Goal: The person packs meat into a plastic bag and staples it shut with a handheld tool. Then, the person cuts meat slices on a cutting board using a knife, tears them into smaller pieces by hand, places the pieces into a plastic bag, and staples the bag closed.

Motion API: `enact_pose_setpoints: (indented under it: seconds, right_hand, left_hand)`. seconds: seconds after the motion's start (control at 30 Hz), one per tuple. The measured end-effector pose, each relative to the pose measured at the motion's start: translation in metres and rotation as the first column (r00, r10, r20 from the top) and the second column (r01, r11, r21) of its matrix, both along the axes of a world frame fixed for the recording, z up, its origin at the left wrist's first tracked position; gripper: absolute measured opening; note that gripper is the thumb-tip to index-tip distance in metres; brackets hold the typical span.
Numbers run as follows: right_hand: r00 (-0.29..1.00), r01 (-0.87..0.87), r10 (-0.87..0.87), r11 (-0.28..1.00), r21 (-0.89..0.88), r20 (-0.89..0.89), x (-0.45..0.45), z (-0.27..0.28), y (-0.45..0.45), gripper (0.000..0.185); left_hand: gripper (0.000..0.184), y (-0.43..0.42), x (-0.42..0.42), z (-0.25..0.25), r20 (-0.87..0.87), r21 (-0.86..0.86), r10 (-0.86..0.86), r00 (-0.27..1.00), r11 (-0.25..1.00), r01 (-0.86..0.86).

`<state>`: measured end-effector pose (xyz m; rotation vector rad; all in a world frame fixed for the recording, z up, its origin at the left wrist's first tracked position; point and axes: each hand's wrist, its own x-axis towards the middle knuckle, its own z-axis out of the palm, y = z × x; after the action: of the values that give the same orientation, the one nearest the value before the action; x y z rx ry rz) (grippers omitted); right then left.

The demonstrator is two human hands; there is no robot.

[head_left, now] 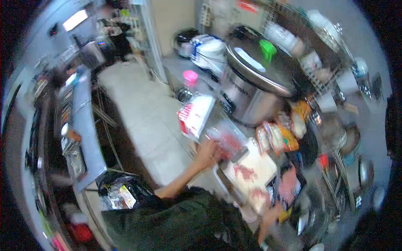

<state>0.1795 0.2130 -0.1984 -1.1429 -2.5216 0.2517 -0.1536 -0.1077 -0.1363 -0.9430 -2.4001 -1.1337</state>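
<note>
My left hand (206, 154) is at the near side of a clear plastic container (235, 133) with red minced-looking meat (226, 144) in it, and its fingers appear closed on the edge. Beside the container lies a white cutting board (263, 165) with pieces of raw meat (245, 172) on it. My right hand (271, 215) is low at the board's near end, close to another lump of meat (258, 197). Motion blur hides its fingers and whatever they may hold. A black tray (288, 186) with pink meat is just right of the board.
Behind the board stands a large steel cooker (255, 83) with a green object on its lid. Packaged goods (276, 137) and a white-and-red carton (196, 115) flank the container. A black bag (125, 192) lies at left. Another person (115, 33) stands far back.
</note>
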Motion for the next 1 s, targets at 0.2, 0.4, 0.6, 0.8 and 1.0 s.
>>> enact_pose_setpoints:
  seconds: [0.2, 0.4, 0.6, 0.8, 1.0]
  right_hand:
    - [0.979, -0.058, 0.048, 0.997, -0.044, -0.196, -0.032, 0.075, -0.027, 0.041]
    - [0.909, -0.263, 0.236, 0.964, -0.035, -0.344, -0.084, 0.112, -0.058, 0.027]
    - [0.842, -0.478, 0.414, 0.87, -0.123, -0.345, -0.115, 0.12, -0.086, 0.023]
    - [0.848, -0.5, 0.433, 0.845, -0.19, -0.306, -0.114, 0.097, -0.093, 0.027]
    - [0.786, -0.591, 0.573, 0.807, -0.008, -0.233, -0.114, 0.093, -0.084, 0.044]
  left_hand:
    - [0.047, -0.007, -0.003, 0.01, 0.128, -0.061, -0.006, 0.992, 0.998, 0.014]
    - [0.052, 0.017, -0.023, 0.016, -0.038, -0.086, 0.205, 0.978, 0.974, -0.208]
    - [0.051, -0.015, -0.09, -0.017, 0.087, 0.038, 0.442, 0.893, 0.894, -0.447]
    - [0.068, -0.074, -0.192, -0.09, -0.099, -0.19, 0.546, 0.832, 0.81, -0.554]
    - [0.053, -0.068, -0.197, -0.06, -0.019, -0.513, 0.587, 0.81, 0.689, -0.512]
